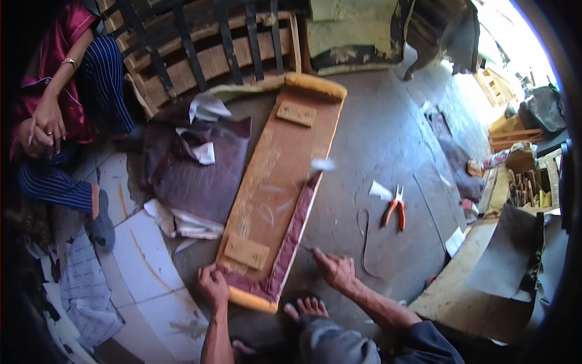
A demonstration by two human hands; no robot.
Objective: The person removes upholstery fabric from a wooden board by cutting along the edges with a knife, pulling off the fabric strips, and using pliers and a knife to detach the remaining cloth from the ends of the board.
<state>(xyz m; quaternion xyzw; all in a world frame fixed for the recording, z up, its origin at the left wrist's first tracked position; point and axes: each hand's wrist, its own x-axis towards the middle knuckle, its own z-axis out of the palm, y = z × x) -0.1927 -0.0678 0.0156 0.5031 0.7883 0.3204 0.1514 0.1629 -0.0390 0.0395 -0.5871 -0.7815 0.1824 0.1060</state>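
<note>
Two hands apart, left (213,284) clamped on one panel (276,173), right (336,270) closed around one thin tool (307,248).

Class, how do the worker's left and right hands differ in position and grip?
The left hand grips the board at its near left corner; the right hand holds a thin tool. The left hand touches the board; the right hand is off its right edge. Both are bare.

The scene is viewed from the wearer's head, with the camera aimed forward and steeply down. The padded board (276,170) is seen from above at close range; the wearer's bare foot (308,307) is caught low, and the strapped wooden frame (207,57) is shown farther off, at the top.
</note>
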